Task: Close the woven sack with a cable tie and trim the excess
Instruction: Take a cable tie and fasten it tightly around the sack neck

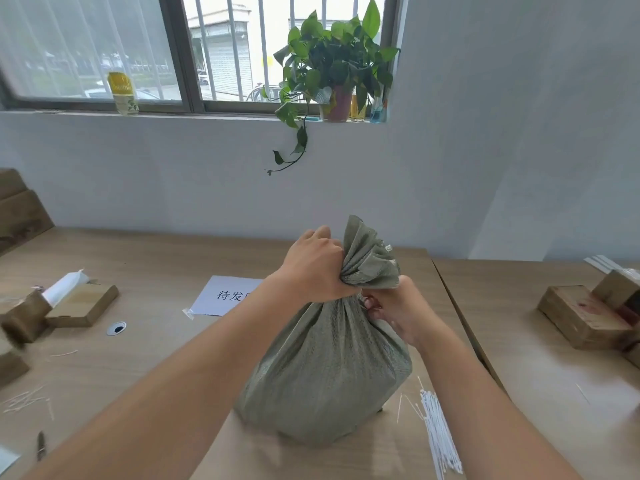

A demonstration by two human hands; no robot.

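A filled grey-green woven sack (329,372) stands upright on the wooden table (166,341). Its mouth is gathered into a bunched neck. My left hand (317,268) squeezes that neck from the left, with the ruffled top sticking up above my fist. On the right side, just under the bunch, my right hand (398,311) pinches at the neck; a cable tie there is too hidden to make out. A bundle of white cable ties (438,434) lies on the table to the right of the sack.
A white paper label (225,296) lies behind the sack. Wooden blocks (81,304) sit at the left, more wooden blocks (585,317) at the right. Trimmed tie ends (26,400) and a dark-handled tool (41,445) lie at the near left. A cable hole (116,328) is in the tabletop.
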